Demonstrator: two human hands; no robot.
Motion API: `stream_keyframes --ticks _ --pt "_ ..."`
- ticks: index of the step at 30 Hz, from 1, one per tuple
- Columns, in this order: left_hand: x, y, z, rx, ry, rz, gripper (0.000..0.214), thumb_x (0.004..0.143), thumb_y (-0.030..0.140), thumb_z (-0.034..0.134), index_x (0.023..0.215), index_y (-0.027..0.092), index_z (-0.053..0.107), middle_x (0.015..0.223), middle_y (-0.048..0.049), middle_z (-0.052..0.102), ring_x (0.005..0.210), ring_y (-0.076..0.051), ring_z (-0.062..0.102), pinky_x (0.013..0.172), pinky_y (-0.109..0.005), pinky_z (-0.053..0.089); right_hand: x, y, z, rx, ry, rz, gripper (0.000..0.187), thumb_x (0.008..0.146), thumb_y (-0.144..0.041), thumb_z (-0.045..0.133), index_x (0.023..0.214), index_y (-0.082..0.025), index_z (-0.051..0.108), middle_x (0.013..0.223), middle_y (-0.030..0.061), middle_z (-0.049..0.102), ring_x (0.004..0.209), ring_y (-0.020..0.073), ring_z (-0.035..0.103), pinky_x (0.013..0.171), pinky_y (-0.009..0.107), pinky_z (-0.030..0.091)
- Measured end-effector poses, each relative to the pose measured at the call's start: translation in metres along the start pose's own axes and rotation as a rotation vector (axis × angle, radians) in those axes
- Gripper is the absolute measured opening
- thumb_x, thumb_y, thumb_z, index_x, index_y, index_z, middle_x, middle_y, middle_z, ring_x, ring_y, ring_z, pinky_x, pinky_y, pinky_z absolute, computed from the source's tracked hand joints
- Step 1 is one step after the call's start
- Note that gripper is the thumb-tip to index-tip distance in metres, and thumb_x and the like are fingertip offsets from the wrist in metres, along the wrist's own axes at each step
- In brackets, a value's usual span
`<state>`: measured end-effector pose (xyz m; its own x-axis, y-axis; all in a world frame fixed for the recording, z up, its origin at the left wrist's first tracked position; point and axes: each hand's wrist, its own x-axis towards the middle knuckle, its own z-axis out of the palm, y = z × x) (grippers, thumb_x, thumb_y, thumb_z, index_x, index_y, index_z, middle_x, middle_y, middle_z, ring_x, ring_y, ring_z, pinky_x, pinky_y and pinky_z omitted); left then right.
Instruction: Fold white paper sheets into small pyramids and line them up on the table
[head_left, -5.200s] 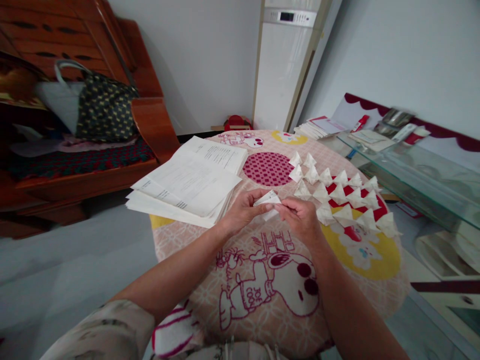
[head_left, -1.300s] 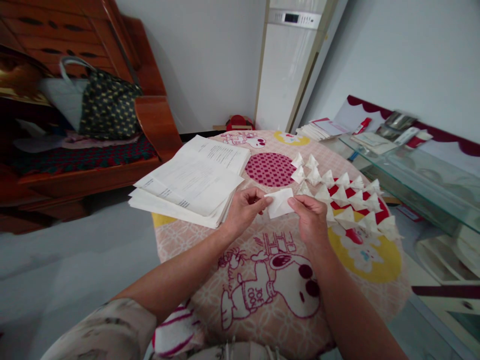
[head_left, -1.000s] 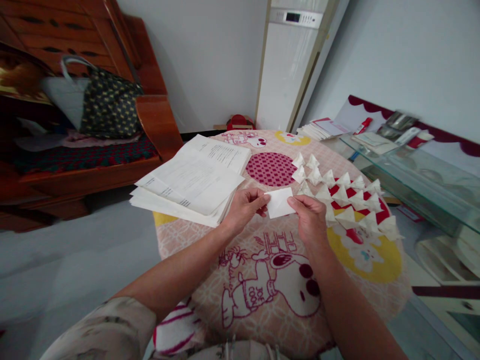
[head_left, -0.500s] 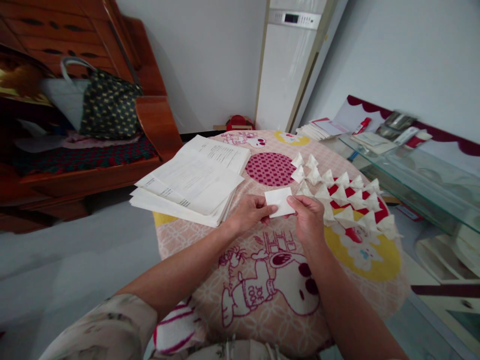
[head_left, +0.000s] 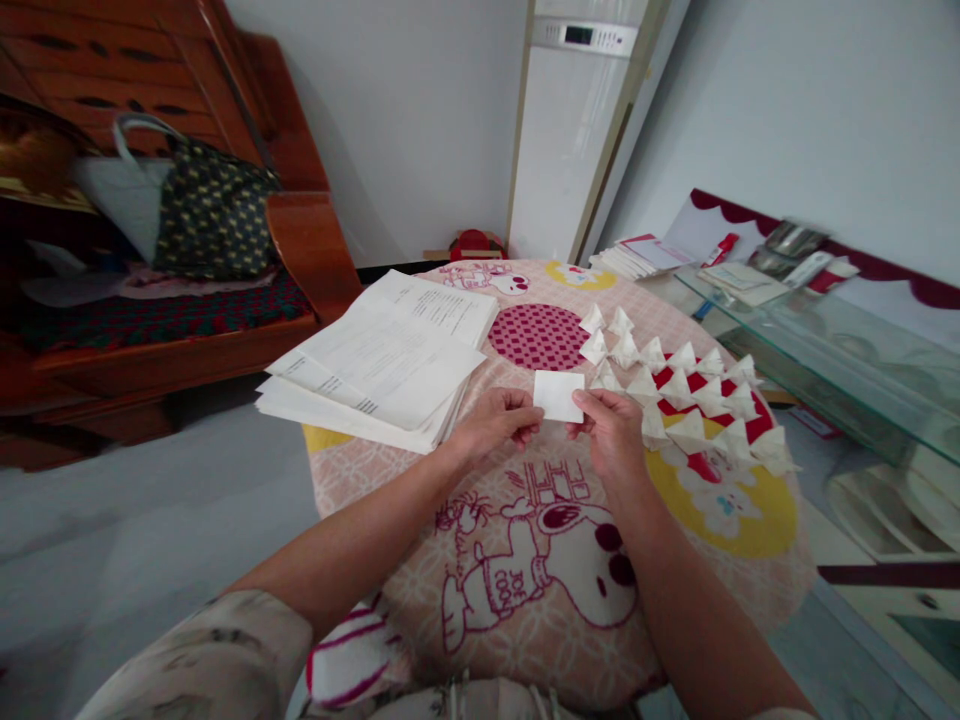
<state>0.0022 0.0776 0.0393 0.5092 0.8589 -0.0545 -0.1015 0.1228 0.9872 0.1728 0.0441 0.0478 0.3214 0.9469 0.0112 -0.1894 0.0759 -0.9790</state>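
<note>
A small folded square of white paper [head_left: 559,395] is held up above the table between my two hands. My right hand [head_left: 611,415] pinches its right edge, thumb in front and fingers behind. My left hand [head_left: 506,418] is closed at the lower left corner, with the thumb tip against the paper's edge. Several folded white paper pyramids [head_left: 677,388] stand in rows to the right of my right hand. Left of my hands lies a stack of printed paper sheets [head_left: 390,350], the top ones askew.
A patterned cloth [head_left: 480,480] with cartoon figures covers the round table. At right, a glass shelf [head_left: 847,335] holds metal bowls and small items. Paper booklets [head_left: 637,255] lie at the table's far right. A wooden bench [head_left: 202,340] with bags stands left.
My left thumb has slid off the paper's face to its lower left corner, so more of the square shows. My right hand keeps its pinch. The view has shifted slightly.
</note>
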Motion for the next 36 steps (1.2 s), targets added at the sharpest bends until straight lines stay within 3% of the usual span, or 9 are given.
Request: stream_keyframes --ticks 4,7,16,24,31,36 --pt "0.004 0.000 -0.004 -0.071 0.212 0.077 0.025 0.076 0.034 0.070 0.067 0.014 0.059 0.061 -0.0003 0.061 0.049 -0.008 0.055 0.049 -0.020 0.046 -0.002 -0.001 -0.003 0.018 -0.170 0.161 0.019 0.061 -0.030 0.078 0.060 -0.016 0.065 0.049 0.0007 0.064 0.038 0.0113 0.053 0.038 0.023 0.043" --pt "0.005 0.000 -0.004 -0.089 0.301 0.119 0.027 0.076 0.037 0.070 0.069 0.014 0.058 0.061 0.0006 0.060 0.053 -0.009 0.056 0.052 -0.021 0.048 -0.006 0.000 -0.002 -0.029 -0.315 0.259 0.016 0.060 -0.028 0.077 0.062 -0.015 0.068 0.051 0.0028 0.066 0.037 0.0121 0.054 0.035 0.022 0.042" --pt "0.005 -0.003 -0.006 -0.030 0.173 0.110 0.046 0.072 0.052 0.077 0.060 0.016 0.051 0.053 0.0032 0.052 0.047 -0.006 0.047 0.046 -0.019 0.037 -0.008 0.003 0.000 -0.075 -0.385 0.297 0.023 0.063 -0.034 0.080 0.063 -0.014 0.070 0.054 0.0047 0.069 0.038 0.0112 0.056 0.036 0.021 0.043" --pt "0.008 -0.006 -0.013 0.014 0.232 0.144 0.040 0.077 0.048 0.071 0.060 0.015 0.057 0.051 0.0025 0.050 0.046 -0.007 0.044 0.045 -0.021 0.035 -0.005 0.000 -0.004 -0.119 -0.385 0.279 0.033 0.066 -0.043 0.080 0.058 -0.015 0.064 0.052 0.0018 0.066 0.038 0.0098 0.055 0.034 0.019 0.042" --pt "0.013 -0.009 -0.013 0.034 0.274 0.117 0.037 0.077 0.047 0.069 0.062 0.016 0.054 0.053 0.0046 0.045 0.047 -0.006 0.037 0.046 -0.021 0.027 -0.005 0.001 -0.005 -0.212 -0.533 0.363 0.029 0.064 -0.039 0.079 0.055 -0.015 0.064 0.049 0.0033 0.066 0.035 0.0105 0.054 0.033 0.019 0.040" --pt "0.016 -0.013 -0.016 0.127 0.324 0.166 0.038 0.078 0.048 0.068 0.063 0.017 0.052 0.053 0.0054 0.044 0.047 -0.006 0.035 0.046 -0.021 0.024 -0.007 0.002 -0.005 -0.228 -0.562 0.373 0.027 0.064 -0.038 0.078 0.056 -0.015 0.065 0.048 0.0033 0.066 0.035 0.0102 0.054 0.032 0.017 0.039"
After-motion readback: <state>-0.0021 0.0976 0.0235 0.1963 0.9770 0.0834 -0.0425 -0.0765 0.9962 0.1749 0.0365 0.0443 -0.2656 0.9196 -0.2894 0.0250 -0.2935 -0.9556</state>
